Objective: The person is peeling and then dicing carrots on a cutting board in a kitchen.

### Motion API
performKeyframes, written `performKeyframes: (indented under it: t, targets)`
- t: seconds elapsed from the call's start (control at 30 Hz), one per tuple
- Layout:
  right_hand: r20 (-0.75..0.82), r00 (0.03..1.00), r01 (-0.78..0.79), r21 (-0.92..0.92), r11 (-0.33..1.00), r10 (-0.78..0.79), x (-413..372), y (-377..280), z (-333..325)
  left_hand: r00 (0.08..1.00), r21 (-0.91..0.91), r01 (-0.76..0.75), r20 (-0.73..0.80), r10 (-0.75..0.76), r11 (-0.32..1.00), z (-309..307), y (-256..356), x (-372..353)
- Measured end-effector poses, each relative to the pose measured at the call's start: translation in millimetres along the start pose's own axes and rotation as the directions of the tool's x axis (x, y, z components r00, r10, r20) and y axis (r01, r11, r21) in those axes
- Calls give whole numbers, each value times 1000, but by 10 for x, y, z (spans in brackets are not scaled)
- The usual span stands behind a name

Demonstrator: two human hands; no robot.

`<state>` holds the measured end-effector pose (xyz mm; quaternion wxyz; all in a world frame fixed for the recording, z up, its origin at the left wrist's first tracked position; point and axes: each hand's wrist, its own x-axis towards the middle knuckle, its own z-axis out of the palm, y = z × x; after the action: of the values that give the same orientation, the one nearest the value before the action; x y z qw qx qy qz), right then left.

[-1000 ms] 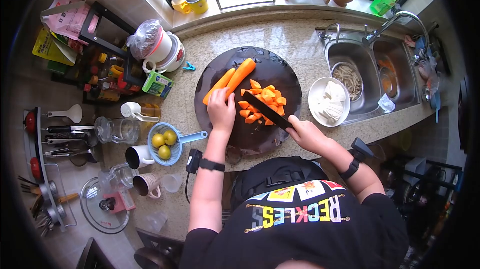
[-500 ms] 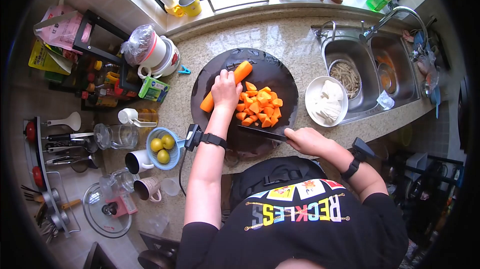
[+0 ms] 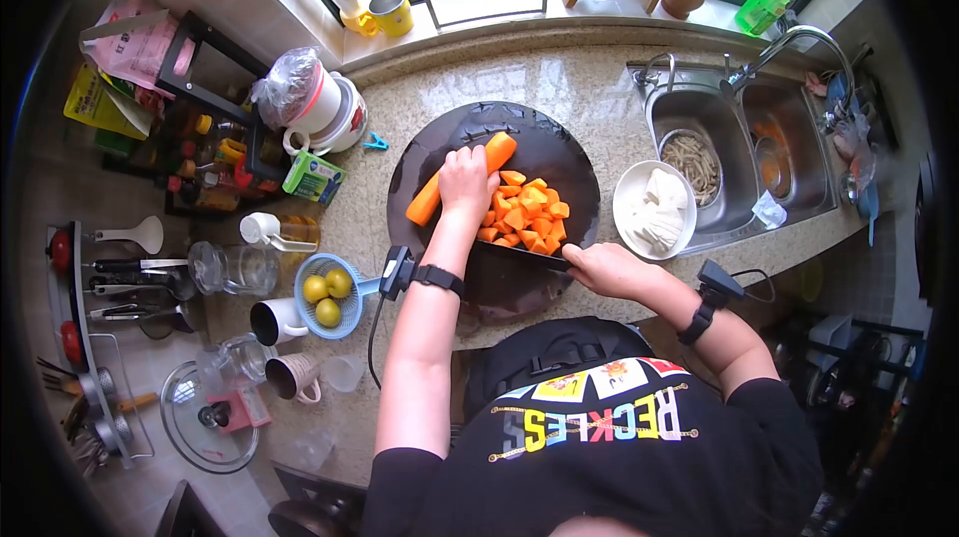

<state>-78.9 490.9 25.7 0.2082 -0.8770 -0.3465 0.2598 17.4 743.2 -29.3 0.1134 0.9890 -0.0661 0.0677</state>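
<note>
My left hand (image 3: 467, 182) is closed over the middle of a peeled carrot (image 3: 423, 203), which lies slantwise on a round dark cutting board (image 3: 425, 152). To the right of that hand, chopped carrot pieces (image 3: 529, 213) sit in a heap on the board. My right hand (image 3: 605, 269) grips the handle of a kitchen knife (image 3: 521, 255). Its dark blade runs along the near side of the heap, close against the lowest pieces, and is seen almost edge-on. The fingertips of my left hand are partly hidden.
Right of the board stands a white bowl (image 3: 639, 241) with white food pieces, beside the double sink (image 3: 734, 199). On the left are a blue strainer (image 3: 350, 322) with yellow-green fruit, mugs (image 3: 288, 378), a glass jar (image 3: 250, 268) and a white appliance (image 3: 345, 117).
The knife has moved away from my body, up to the near edge of the carrot heap, and its blade shows more edge-on. My left hand stays on the carrot. The view has shifted slightly.
</note>
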Motion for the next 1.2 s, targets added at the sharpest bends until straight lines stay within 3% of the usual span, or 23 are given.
performKeyframes:
  t: [0.07, 0.2, 0.4, 0.7, 1.07, 1.2]
  targets:
    - [1, 1000, -6, -7, 1000, 6, 12, 9, -7, 987, -172, -1, -159, -27, 985, -39, 15, -31]
    - [-38, 999, 1, -12, 1000, -1, 82, 5, -47, 961, -321, -33, -270, -58, 946, -292, -49, -98]
    - [-93, 996, 6, -26, 1000, -9, 230, 73, -23, 952, -405, -17, -285, -109, 914, -720, -219, -657]
    - [-126, 992, 17, -55, 998, -23, 319, 65, 47, 960, -542, 39, -211, -182, 839, -769, -95, -1374]
    - [-230, 969, 76, -80, 994, -93, 576, 127, -14, 982, -503, 91, -97, -161, 859, -497, 103, -1653]
    - [-185, 983, -19, -34, 999, 12, 567, 39, 21, 983, -383, 68, -131, -127, 921, -384, 137, -1672]
